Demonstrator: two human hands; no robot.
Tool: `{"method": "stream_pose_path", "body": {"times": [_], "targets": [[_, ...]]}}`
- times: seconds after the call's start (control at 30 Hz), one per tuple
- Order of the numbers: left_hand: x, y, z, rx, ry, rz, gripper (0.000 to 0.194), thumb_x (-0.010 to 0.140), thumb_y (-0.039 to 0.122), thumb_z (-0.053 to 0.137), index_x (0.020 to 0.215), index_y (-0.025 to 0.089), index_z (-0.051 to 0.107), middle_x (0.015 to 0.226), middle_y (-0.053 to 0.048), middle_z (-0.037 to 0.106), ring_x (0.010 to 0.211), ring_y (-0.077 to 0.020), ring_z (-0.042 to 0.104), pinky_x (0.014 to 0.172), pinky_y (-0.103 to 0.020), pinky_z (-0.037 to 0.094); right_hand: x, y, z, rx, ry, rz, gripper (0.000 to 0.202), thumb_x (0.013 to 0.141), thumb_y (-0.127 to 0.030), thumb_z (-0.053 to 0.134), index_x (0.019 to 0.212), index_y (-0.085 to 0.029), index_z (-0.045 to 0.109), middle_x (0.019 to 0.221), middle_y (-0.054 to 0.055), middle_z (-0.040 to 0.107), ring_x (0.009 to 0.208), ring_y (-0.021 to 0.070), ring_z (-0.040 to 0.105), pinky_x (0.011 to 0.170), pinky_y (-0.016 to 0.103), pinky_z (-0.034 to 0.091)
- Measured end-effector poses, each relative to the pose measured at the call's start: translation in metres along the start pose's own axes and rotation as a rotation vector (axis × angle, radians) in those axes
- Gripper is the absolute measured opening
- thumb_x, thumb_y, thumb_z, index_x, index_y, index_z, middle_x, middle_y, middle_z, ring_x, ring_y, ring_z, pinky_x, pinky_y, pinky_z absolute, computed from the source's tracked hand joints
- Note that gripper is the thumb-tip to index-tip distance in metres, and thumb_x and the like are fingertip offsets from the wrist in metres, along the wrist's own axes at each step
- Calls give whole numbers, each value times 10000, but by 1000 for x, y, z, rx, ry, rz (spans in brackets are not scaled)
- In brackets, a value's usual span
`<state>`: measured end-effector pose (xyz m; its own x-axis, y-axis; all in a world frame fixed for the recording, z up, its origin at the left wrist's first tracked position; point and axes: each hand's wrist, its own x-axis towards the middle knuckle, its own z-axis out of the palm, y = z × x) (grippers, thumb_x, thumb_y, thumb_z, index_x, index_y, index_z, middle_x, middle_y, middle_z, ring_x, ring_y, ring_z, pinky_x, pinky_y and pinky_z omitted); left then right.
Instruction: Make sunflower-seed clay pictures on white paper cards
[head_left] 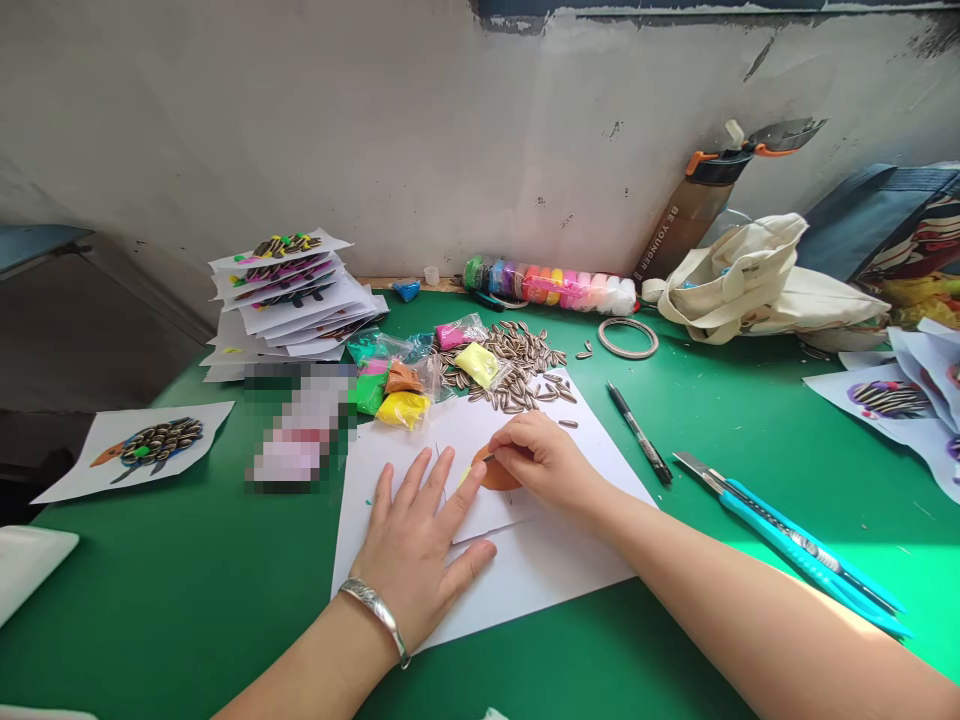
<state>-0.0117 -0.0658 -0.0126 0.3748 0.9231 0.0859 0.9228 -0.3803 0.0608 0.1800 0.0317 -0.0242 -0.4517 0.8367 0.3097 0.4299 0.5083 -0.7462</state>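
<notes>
My left hand (420, 540), with a silver bangle at its wrist, lies flat with fingers spread on a small white sheet (486, 518). That sheet rests on a larger white paper (559, 580). An oval of brown clay (501, 479) is on the small sheet, a little yellow showing at its left edge. My right hand (544, 455) pinches a sunflower seed at the oval; only the seed's dark tip shows between the fingers. Just beyond the hands lies a pile of striped sunflower seeds (525, 350), with bags of coloured clay (403, 408) beside it.
Stacked seed pictures (292, 310) stand back left; another picture (142, 450) lies nearer. To the right are a pen (637, 430), a blue utility knife with its blade out (795, 540) and a tape roll (628, 338). A bottle (686, 215) leans against the wall near a cloth bag (739, 285).
</notes>
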Motion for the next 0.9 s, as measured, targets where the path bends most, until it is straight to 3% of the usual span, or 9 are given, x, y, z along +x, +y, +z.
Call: {"method": "stream_pose_path", "body": {"times": [0.13,0.33,0.53,0.77,0.9], "targets": [[1,0,0,7,-19,15,520,912,519,419,1386,308,446,1469,-97,414,1360,-377,302,1033,-676,223,0,0,0,-2,5,-8,147,816,-92,583,786,-198,680,761,30,652,769,180,553,736,333,422],[-1,0,0,-14,26,13,615,903,499,445,1454,250,331,1468,-116,411,1360,-353,314,1052,-643,244,0,0,-1,-2,1,3,159,821,-94,570,787,-204,680,752,26,646,758,177,548,738,335,424],[-2,-2,2,5,35,34,496,908,499,447,1358,293,482,1445,-99,447,1356,-367,318,1031,-659,263,0,0,-1,14,-4,18,156,819,-97,573,789,-209,677,773,28,654,783,182,552,751,341,430],[-2,-1,2,6,67,16,594,897,490,461,1428,235,380,1459,-123,422,1359,-352,321,1044,-638,274,0,0,0,6,-4,7,168,819,-88,568,791,-210,679,761,26,650,766,179,550,743,339,425],[-2,-2,2,15,71,40,508,901,483,465,1361,269,483,1436,-117,456,1350,-370,332,1027,-655,281,0,-2,-1,11,-4,17,165,817,-89,574,784,-211,681,767,27,652,764,177,554,744,338,425]]}}
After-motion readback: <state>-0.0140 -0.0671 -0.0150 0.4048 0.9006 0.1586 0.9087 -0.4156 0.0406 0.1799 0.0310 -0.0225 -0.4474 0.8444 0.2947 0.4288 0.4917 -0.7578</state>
